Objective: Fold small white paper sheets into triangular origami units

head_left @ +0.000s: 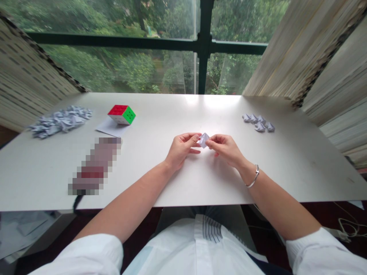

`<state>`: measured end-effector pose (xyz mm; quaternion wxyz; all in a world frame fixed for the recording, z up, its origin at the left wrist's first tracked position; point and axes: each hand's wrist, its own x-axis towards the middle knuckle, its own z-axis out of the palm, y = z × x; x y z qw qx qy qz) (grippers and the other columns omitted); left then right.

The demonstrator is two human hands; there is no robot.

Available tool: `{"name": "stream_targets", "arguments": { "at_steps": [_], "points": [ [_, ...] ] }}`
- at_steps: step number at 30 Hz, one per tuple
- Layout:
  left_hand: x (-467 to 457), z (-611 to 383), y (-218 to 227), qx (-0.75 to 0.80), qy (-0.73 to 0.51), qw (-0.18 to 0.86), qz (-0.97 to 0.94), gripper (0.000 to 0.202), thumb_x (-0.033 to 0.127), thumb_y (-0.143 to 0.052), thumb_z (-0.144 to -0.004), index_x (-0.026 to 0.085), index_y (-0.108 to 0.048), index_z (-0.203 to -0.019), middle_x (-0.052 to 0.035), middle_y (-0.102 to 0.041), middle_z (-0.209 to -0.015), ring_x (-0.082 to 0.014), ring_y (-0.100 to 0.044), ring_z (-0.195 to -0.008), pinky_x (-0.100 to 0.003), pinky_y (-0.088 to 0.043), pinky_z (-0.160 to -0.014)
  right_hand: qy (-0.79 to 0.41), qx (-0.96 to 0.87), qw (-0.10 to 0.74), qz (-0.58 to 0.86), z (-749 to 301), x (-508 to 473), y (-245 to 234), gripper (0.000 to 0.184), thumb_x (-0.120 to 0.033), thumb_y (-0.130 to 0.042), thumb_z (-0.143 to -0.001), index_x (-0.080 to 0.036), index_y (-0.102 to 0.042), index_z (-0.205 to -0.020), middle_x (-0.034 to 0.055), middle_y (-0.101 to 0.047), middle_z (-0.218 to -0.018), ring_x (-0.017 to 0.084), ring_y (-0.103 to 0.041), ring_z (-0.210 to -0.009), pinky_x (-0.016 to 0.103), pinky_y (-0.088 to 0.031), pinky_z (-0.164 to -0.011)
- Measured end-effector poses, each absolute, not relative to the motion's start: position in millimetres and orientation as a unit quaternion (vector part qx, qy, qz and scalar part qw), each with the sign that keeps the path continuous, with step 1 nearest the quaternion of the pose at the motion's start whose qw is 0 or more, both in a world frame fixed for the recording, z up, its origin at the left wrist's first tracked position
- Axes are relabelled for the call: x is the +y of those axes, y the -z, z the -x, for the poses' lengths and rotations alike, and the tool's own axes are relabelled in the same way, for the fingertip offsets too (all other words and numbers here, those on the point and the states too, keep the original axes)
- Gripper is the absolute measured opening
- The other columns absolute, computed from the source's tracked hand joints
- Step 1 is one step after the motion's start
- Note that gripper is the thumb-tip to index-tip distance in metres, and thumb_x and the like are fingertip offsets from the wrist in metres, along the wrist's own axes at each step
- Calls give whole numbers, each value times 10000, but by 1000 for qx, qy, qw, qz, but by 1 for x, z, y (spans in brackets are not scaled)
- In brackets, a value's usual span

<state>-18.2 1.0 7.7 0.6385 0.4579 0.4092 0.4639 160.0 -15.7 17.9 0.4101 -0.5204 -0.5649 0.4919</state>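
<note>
Between my two hands, just above the white table (137,179), is a small folded piece of white paper (203,140), diamond-shaped with creases meeting near its middle. My left hand (182,149) pinches its left side between thumb and fingers. On the right side, my right hand (226,149) grips the paper's edge with thumb and forefinger; its other fingers curl beneath. Several similar folded paper pieces (260,126) sit in a small group beyond my right hand. A larger heap of folded paper pieces (61,121) lies at the far left.
A Rubik's cube (122,114) rests on a stack of white paper (106,127) at the back left. Nearer, a blurred-out flat object (96,166) lies with a black cord (77,200) over the table edge. A window (129,68) and curtains (298,49) border the table.
</note>
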Motion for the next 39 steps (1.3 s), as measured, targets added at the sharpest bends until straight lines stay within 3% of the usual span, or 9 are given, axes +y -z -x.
{"name": "stream_targets", "arguments": {
  "at_steps": [7, 16, 30, 35, 39],
  "points": [
    [-1, 19, -12, 383, -475, 638, -470, 578, 329, -872, -622, 186, -681, -1148, -52, -718, -884, -178, -694, -796, -334, -599, -715, -503, -541, 432, 517, -162, -16, -23, 385, -540, -681, -766, -160, -676, -825, 47, -645, -770, 139, -594, -707, 164, -448, -431],
    [-4, 14, -7, 390, -519, 574, -499, 324, 354, -846, -642, 161, -697, -856, -26, -695, -873, -166, -677, -805, -327, -602, -724, -477, -564, 464, 488, -166, -14, -18, 389, -541, -716, -748, -167, -712, -854, 24, -626, -717, 140, -581, -687, 191, -482, -454],
    [-4, 9, -4, 377, -554, 565, -482, 304, 335, -835, -639, 167, -654, -816, 8, -660, -821, -128, -643, -744, -297, -597, -687, -464, -563, 465, 502, -163, -14, -17, 364, -513, -734, -740, -161, -699, -824, 28, -631, -731, 142, -589, -681, 196, -475, -443],
    [-6, 9, -7, 380, -539, 563, -498, 304, 348, -832, -648, 160, -667, -819, -15, -690, -829, -150, -662, -765, -308, -590, -705, -461, -548, 490, 498, -167, -13, -22, 398, -482, -733, -742, -192, -701, -1012, 49, -686, -917, 147, -616, -746, 193, -489, -455],
    [-8, 8, -8, 371, -526, 570, -511, 292, 341, -833, -658, 157, -687, -831, -33, -708, -855, -155, -668, -770, -317, -587, -728, -487, -536, 500, 476, -167, -14, -25, 311, -401, -750, -719, -170, -712, -924, 41, -678, -805, 141, -598, -710, 186, -472, -445]
  ]
}}
